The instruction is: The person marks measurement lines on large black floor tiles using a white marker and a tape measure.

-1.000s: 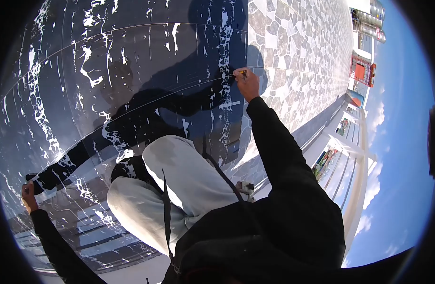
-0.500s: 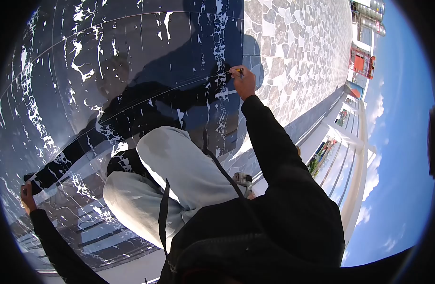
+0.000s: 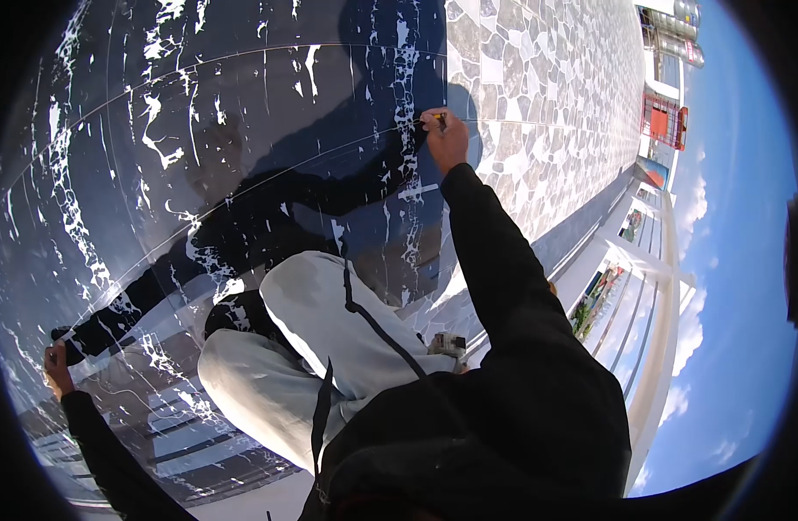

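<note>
My right hand point(image 3: 448, 141) is closed around a small yellow-and-dark item point(image 3: 440, 119), mostly hidden by the fingers. It rests against the glossy black tiled wall point(image 3: 269, 104) with white veins, close to where stone-patterned tiles point(image 3: 538, 78) begin. Far off at the lower left, my left hand point(image 3: 59, 372) touches the same black surface with fingers bent together; whatever they hold, if anything, I cannot make out. A thin pale joint line point(image 3: 277, 176) runs across the black tiles between the two hands. The tiles mirror my arms and body.
My bent knees in light trousers point(image 3: 321, 300) are close to the wall, with a dark strap point(image 3: 377, 326) hanging over them. A small grey object point(image 3: 448, 345) sits beside my leg. White railings point(image 3: 633, 260), a red frame point(image 3: 666, 122) and metal tanks point(image 3: 674, 35) stand beyond.
The view has shifted slightly, so the wall and knees appear a little lower. Both hands stay at nearly the same spots on the wall; the right keeps hold of the yellow-and-dark item.
</note>
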{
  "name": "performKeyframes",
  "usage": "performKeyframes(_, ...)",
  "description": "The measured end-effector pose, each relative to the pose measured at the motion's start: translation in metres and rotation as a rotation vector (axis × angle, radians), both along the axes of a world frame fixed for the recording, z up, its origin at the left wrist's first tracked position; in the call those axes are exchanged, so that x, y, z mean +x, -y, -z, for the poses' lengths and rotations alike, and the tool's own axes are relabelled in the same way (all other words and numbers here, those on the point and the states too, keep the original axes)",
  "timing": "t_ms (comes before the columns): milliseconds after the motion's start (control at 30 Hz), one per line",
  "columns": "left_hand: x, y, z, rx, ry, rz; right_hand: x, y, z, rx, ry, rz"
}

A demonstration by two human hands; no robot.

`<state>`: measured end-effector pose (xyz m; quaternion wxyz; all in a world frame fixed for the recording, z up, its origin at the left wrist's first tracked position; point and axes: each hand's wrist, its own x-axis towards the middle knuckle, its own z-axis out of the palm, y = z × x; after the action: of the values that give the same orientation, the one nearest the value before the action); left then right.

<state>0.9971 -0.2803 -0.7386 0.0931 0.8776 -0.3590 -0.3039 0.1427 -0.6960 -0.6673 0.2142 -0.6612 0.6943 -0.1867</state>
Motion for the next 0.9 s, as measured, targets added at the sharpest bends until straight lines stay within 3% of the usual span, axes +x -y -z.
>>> performKeyframes(300,-0.009,0.001,-0.004,-0.082,-0.029,-0.017,0.057,0.105,0.01,-0.154,0.014,-0.107)
performKeyframes(533,-0.016,0.006,-0.009,-0.093,-0.051,-0.015,0.065,0.111,0.008,-0.25,-0.043,-0.252)
performKeyframes(900,-0.019,0.009,-0.012,-0.088,0.018,0.028,0.067,0.11,0.004,-0.246,-0.075,-0.27)
